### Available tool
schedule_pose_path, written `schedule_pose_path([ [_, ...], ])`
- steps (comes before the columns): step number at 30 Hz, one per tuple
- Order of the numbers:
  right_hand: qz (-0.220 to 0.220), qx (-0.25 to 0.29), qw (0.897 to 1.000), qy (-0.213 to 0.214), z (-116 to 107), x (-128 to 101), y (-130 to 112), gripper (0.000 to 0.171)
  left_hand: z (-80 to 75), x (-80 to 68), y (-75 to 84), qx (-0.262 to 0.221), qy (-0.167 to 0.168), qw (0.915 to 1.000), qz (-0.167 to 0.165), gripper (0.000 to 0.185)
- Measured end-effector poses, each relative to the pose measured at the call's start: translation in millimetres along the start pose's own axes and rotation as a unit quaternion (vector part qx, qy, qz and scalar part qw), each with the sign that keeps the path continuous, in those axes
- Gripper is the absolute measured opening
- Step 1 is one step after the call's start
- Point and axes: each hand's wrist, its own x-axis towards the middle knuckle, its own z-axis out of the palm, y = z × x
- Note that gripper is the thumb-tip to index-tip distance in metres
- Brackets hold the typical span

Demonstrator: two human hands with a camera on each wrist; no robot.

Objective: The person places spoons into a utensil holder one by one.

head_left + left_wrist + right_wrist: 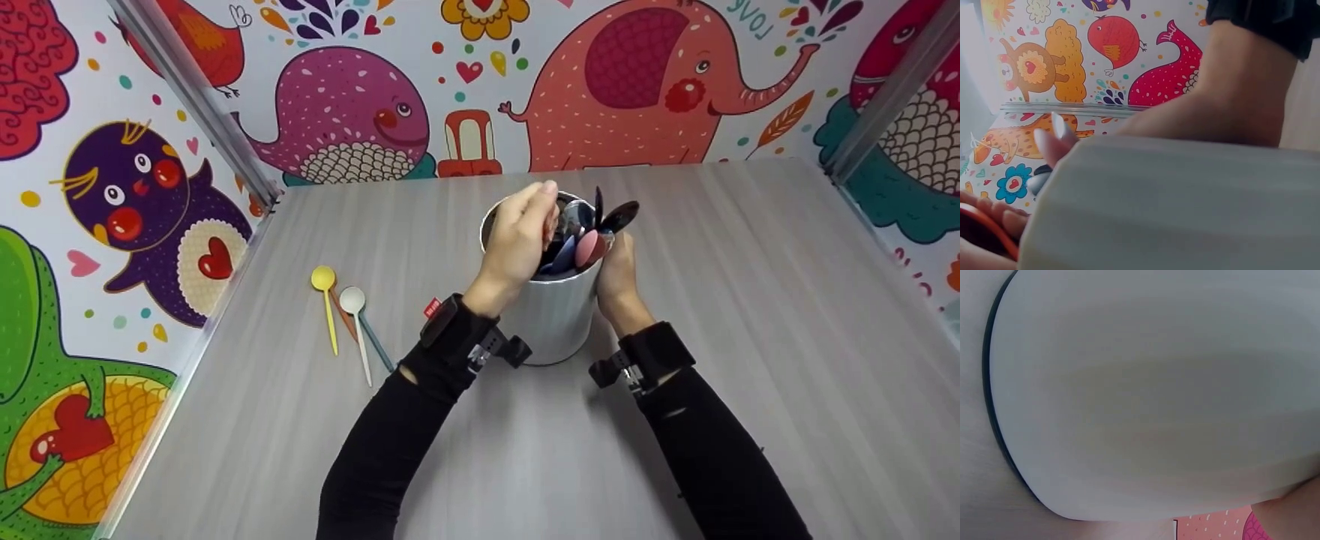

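Note:
A shiny metal canister stands mid-table with several spoons upright in it, among them a pink one and a black one. My left hand reaches over the rim from the left, its fingers curled round an orange spoon handle inside. In the left wrist view the fingers wrap that orange piece beside the canister wall. My right hand grips the canister's right side. The canister wall fills the right wrist view.
A yellow spoon and a white spoon lie on the grey table left of the canister, over an orange and a blue handle. Cartoon-patterned walls enclose the table at the back and both sides.

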Motion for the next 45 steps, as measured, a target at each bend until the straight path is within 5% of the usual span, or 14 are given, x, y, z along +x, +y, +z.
schedule_pose_path([
  [21,-0.001,-0.006,1.000,0.001,-0.1,0.5,-0.5,0.048,3.8,0.4,-3.0,0.116,-0.024,0.9927,-0.022,0.037],
  [27,0.003,0.000,1.000,0.001,0.1,-0.2,-1.0,0.048,4.3,-0.7,-3.5,0.158,-0.014,0.9873,-0.004,0.030],
  [31,0.002,-0.008,1.000,0.006,-0.3,-1.0,-1.3,0.047,4.4,-2.4,-4.2,0.156,-0.008,0.9876,0.011,0.020],
  [38,0.002,-0.005,1.000,0.007,-0.6,-1.0,-0.5,0.047,3.7,-3.5,-6.4,0.085,-0.025,0.9949,0.049,0.021],
  [45,0.002,-0.007,1.000,0.011,-0.5,0.8,1.2,0.046,2.2,-6.9,-6.0,0.142,-0.047,0.9872,0.054,0.038],
])
